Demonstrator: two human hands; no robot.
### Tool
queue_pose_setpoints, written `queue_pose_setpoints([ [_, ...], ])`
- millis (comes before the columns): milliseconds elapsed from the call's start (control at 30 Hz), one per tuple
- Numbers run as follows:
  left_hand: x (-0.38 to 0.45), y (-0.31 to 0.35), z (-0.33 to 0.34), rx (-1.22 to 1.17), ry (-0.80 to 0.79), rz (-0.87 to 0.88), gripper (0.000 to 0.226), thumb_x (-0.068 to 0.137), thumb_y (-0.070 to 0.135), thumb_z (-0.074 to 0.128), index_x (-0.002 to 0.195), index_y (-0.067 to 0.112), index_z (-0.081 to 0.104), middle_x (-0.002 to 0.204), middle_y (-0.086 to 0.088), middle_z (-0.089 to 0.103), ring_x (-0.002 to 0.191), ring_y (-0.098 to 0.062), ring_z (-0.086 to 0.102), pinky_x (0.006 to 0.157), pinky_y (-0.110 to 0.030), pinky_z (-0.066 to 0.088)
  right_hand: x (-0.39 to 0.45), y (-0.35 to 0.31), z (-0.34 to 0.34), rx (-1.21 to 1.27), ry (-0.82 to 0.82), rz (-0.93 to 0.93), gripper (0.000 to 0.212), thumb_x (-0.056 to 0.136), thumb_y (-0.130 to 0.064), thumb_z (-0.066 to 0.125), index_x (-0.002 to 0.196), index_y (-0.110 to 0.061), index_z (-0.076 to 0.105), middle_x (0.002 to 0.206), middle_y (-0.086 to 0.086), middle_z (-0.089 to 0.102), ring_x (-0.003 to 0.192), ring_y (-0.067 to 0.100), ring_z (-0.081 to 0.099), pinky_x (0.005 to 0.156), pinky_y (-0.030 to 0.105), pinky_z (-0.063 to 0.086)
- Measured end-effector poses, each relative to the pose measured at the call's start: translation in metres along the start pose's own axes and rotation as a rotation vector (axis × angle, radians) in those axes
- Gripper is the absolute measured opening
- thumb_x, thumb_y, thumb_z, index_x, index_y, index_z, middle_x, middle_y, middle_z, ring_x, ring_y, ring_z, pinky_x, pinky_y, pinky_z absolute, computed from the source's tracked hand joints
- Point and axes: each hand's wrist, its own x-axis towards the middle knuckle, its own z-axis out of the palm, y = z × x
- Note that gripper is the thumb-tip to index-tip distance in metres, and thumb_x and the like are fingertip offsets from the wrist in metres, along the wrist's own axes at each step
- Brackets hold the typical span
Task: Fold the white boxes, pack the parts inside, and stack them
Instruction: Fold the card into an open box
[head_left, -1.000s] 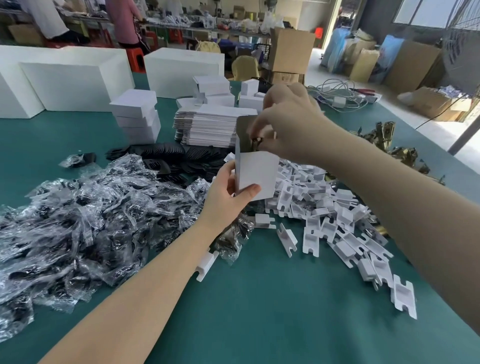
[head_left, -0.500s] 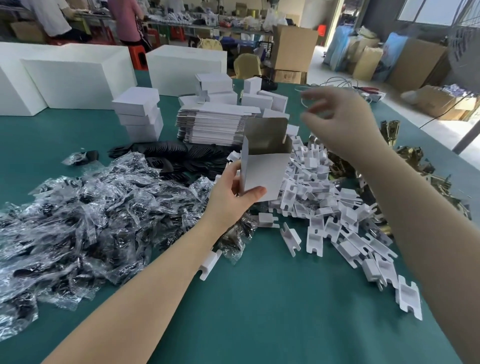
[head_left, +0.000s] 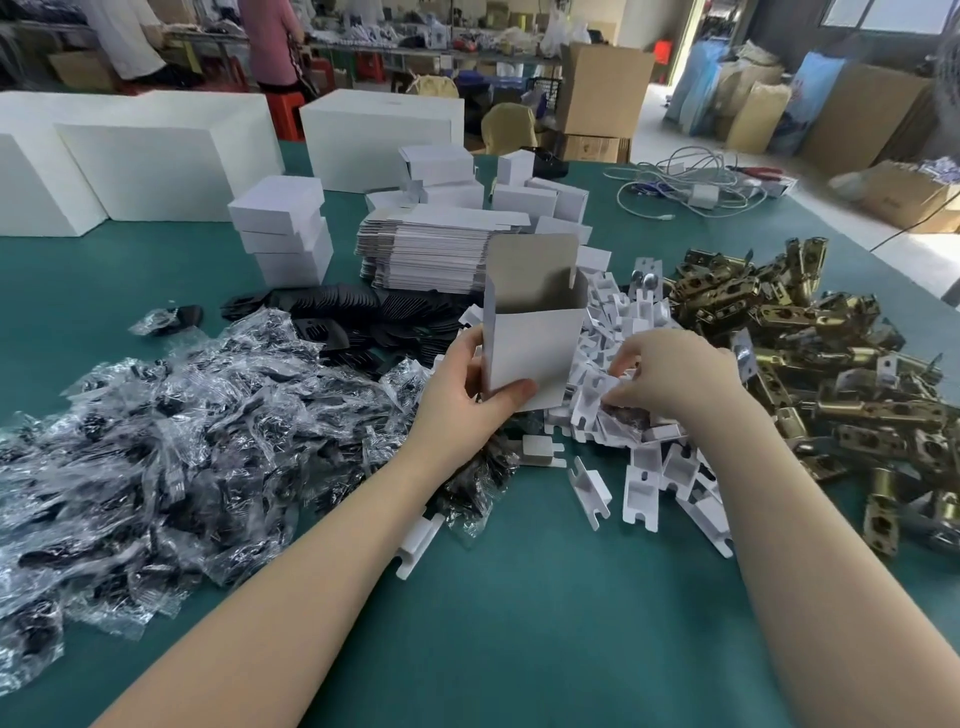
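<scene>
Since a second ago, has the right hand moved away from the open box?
Yes. The right hand has left the top of the open box and dropped down and right onto the pile of white inserts, fingers curled among them.

left hand (head_left: 467, 395) grips open box (head_left: 530, 348) | right hand (head_left: 670, 374) in white inserts (head_left: 644, 467)

White box (head_left: 532, 353): upright, top open, grey-lined flap raised at back, gripped near base. White card inserts (head_left: 644, 467): loose heap right of box. Brass latch parts (head_left: 810, 364): pile at far right. Bagged black parts (head_left: 171, 441): heap at left. Flat box blanks (head_left: 431, 252): stacked behind. Folded boxes (head_left: 283, 234): stacked three high, rear left.
</scene>
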Motion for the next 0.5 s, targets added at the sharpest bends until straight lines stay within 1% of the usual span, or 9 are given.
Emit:
queue_pose_setpoints([
  [67, 0.0, 0.001, 0.0, -0.001, 0.0, 0.001, 0.053, 0.066, 0.051, 0.074, 0.101, 0.075, 0.043, 0.106, 0.012, 0.069, 0.098, -0.005, 0.067, 0.088, -0.032, 0.055, 0.002, 0.0, -0.004, 0.075, 0.009, -0.02, 0.014, 0.08, -0.033, 0.077, 0.083, -0.033, 0.063, 0.103, -0.007, 0.065, 0.097, 0.019, 0.061, 0.092, 0.043, 0.051],
  [100, 0.0, 0.001, 0.0, -0.001, -0.001, 0.0, 0.052, 0.066, 0.051, 0.074, 0.1, 0.075, 0.043, 0.106, 0.01, 0.069, 0.098, -0.006, 0.067, 0.088, -0.033, 0.055, 0.003, 0.001, -0.005, 0.101, -0.002, -0.036, 0.015, 0.08, -0.03, 0.077, 0.081, -0.033, 0.063, 0.103, -0.006, 0.066, 0.095, 0.019, 0.062, 0.09, 0.043, 0.053],
  [133, 0.0, 0.001, 0.0, 0.001, -0.003, -0.001, 0.052, 0.066, 0.051, 0.074, 0.1, 0.075, 0.043, 0.107, 0.01, 0.069, 0.099, -0.007, 0.067, 0.089, -0.033, 0.055, 0.003, 0.0, -0.004, 0.111, -0.017, -0.056, 0.015, 0.081, -0.027, 0.076, 0.088, -0.033, 0.065, 0.106, -0.005, 0.067, 0.098, 0.02, 0.062, 0.091, 0.044, 0.054],
  [200, 0.0, 0.001, -0.001, 0.012, 0.0, 0.002, 0.053, 0.066, 0.051, 0.074, 0.1, 0.076, 0.042, 0.107, 0.01, 0.07, 0.098, -0.006, 0.067, 0.088, -0.032, 0.055, 0.002, -0.004, 0.003, 0.078, -0.028, -0.099, 0.034, 0.084, -0.023, 0.071, 0.116, -0.034, 0.064, 0.118, -0.003, 0.065, 0.112, 0.024, 0.057, 0.096, 0.046, 0.051],
  [233, 0.0, 0.001, -0.001, 0.016, 0.005, 0.004, 0.053, 0.067, 0.051, 0.074, 0.1, 0.077, 0.042, 0.106, 0.01, 0.07, 0.097, -0.005, 0.067, 0.087, -0.031, 0.055, 0.002, -0.006, 0.006, 0.047, -0.028, -0.117, 0.044, 0.085, -0.021, 0.068, 0.125, -0.036, 0.06, 0.122, -0.002, 0.064, 0.119, 0.026, 0.051, 0.097, 0.046, 0.049],
  [267, 0.001, 0.001, -0.001, 0.018, 0.011, 0.006, 0.053, 0.067, 0.049, 0.075, 0.099, 0.077, 0.042, 0.105, 0.011, 0.07, 0.096, -0.004, 0.067, 0.085, -0.029, 0.054, 0.002, -0.008, 0.007, 0.013, -0.024, -0.129, 0.049, 0.086, -0.019, 0.066, 0.13, -0.038, 0.056, 0.124, -0.002, 0.063, 0.123, 0.028, 0.046, 0.098, 0.046, 0.048],
  [367, 0.0, -0.001, -0.001, 0.014, 0.01, 0.004, 0.054, 0.069, 0.045, 0.075, 0.098, 0.078, 0.043, 0.102, 0.015, 0.07, 0.095, -0.001, 0.067, 0.081, -0.023, 0.052, 0.002, -0.006, 0.005, -0.023, -0.02, -0.139, 0.046, 0.087, -0.02, 0.064, 0.128, -0.041, 0.057, 0.126, -0.005, 0.062, 0.126, 0.027, 0.043, 0.097, 0.044, 0.046],
  [433, 0.0, -0.001, -0.001, 0.01, 0.011, 0.006, 0.055, 0.072, 0.041, 0.076, 0.097, 0.077, 0.044, 0.102, 0.014, 0.07, 0.095, -0.003, 0.067, 0.082, -0.024, 0.053, 0.002, -0.004, 0.003, -0.024, -0.012, -0.136, 0.041, 0.087, -0.019, 0.063, 0.122, -0.039, 0.06, 0.126, -0.005, 0.061, 0.125, 0.026, 0.045, 0.098, 0.044, 0.044],
  [500, 0.0, -0.002, -0.001, 0.011, 0.012, 0.004, 0.055, 0.073, 0.039, 0.075, 0.097, 0.077, 0.044, 0.103, 0.013, 0.071, 0.096, -0.003, 0.067, 0.082, -0.024, 0.054, 0.002, -0.004, 0.001, -0.024, -0.004, -0.142, 0.041, 0.087, -0.016, 0.063, 0.121, -0.039, 0.061, 0.129, -0.003, 0.06, 0.124, 0.027, 0.046, 0.1, 0.045, 0.042],
])
